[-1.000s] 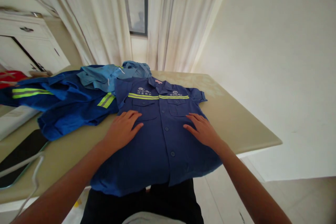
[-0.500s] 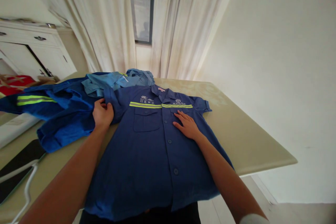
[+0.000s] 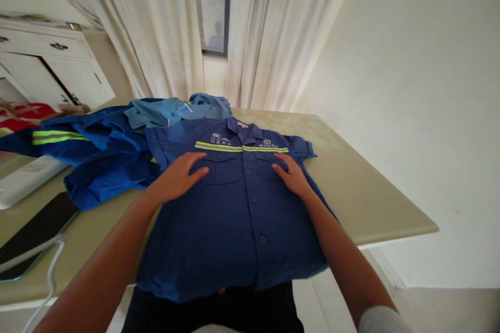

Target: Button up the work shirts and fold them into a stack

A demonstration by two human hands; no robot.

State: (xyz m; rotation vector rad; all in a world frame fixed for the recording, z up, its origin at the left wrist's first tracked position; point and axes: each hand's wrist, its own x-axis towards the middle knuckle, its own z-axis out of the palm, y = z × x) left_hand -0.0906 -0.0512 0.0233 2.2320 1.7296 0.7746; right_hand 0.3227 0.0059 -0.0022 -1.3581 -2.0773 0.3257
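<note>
A dark blue short-sleeved work shirt [image 3: 230,218] lies front side up, collar away from me, with a yellow-and-grey reflective stripe across the chest. Its hem hangs over the near table edge against me. My left hand [image 3: 182,174] is over the shirt's left side near a chest pocket, thumb and fingers apart, holding nothing. On the opposite chest pocket is my right hand [image 3: 291,173], fingers spread and also holding nothing. I cannot tell how firmly either hand touches the cloth.
Crumpled bright blue garments [image 3: 105,171] and a light blue garment [image 3: 156,112] lie left on the table [image 3: 363,197]. Nearer are a white long object [image 3: 31,179], a black flat panel [image 3: 39,234] and a white hanger-like piece [image 3: 52,265]. Curtains [image 3: 156,26], a cabinet [image 3: 58,62] and a wall surround it.
My left hand has let go of the shirt's sleeve and moved right, over the chest. The sleeve now lies spread out. My right hand has shifted slightly right. The view has tilted a little.
</note>
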